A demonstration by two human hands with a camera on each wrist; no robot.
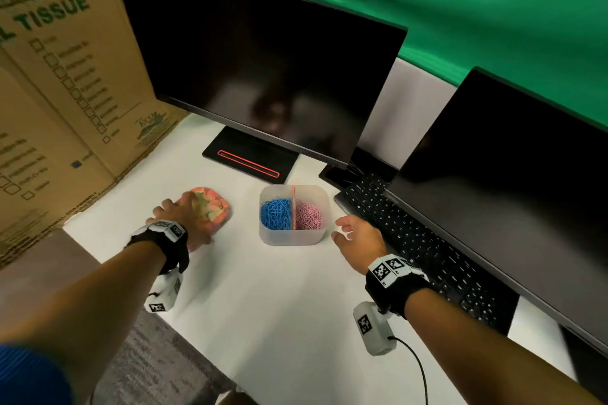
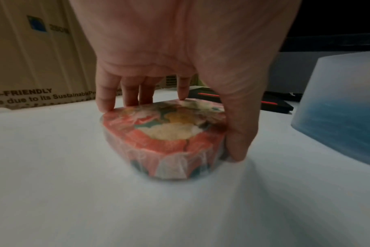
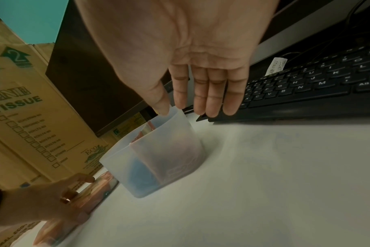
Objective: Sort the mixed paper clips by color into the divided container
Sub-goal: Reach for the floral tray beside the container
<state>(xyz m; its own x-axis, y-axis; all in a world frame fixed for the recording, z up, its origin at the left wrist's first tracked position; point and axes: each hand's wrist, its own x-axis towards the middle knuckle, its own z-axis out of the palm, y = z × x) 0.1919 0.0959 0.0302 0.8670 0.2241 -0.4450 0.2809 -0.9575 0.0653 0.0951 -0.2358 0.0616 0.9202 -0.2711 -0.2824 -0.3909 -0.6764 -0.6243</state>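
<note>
A translucent divided container stands mid-table, with blue paper clips left of its divider and pink paper clips right of it. To its left a red patterned lid lies on the white table. My left hand grips it, fingers on the far edge and thumb against the near side of the lid. My right hand hovers just right of the container, fingers straight, holding nothing, thumb tip at the rim.
A black keyboard lies right of my right hand, under a dark monitor. A second monitor and its stand sit behind the container. Cardboard boxes wall off the left side.
</note>
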